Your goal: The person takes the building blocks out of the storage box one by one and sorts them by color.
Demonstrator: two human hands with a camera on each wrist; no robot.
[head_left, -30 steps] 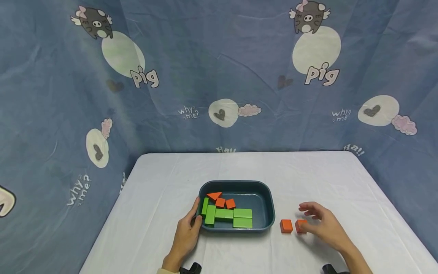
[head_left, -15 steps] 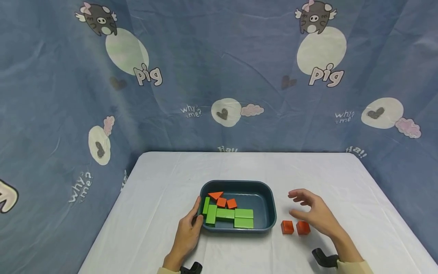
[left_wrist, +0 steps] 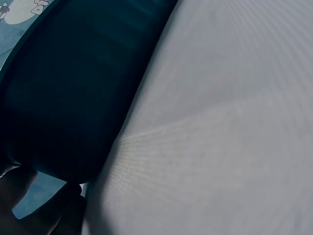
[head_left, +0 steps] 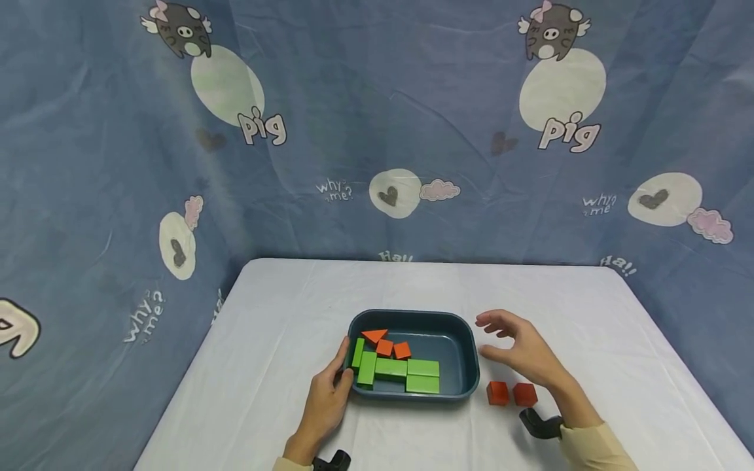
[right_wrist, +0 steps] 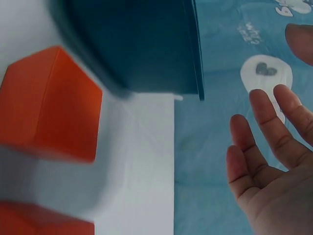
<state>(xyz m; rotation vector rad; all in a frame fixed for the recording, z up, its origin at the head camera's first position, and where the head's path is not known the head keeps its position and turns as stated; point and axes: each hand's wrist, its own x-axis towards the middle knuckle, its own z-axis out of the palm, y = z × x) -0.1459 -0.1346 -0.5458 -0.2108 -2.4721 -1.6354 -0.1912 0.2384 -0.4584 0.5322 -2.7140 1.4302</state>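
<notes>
My left hand (head_left: 326, 399) grips the left end of a dark blue-green tray (head_left: 412, 396), thumb at the rim. In the left wrist view, fingertips (left_wrist: 71, 191) meet the corner of the tray. Several green rectangular blocks (head_left: 391, 369) lie along the tray's front and left, with an orange triangular block (head_left: 374, 336) and two orange cubes (head_left: 385, 347) behind them. My right hand (head_left: 524, 350), fingers spread and holding nothing, hovers by the tray's right end. Below it, two orange-red cubes, a left one (head_left: 497, 393) and a right one (head_left: 525, 394), sit on the table.
A white cloth covers the table (head_left: 283, 314). Behind and beside it hangs a blue printed curtain (head_left: 330, 118). Black wrist mounts (head_left: 540, 425) show below both hands.
My right hand has moved left and away from me, from the right cube towards the tray's right end, leaving both cubes on the table. The left hand stays on the tray.
</notes>
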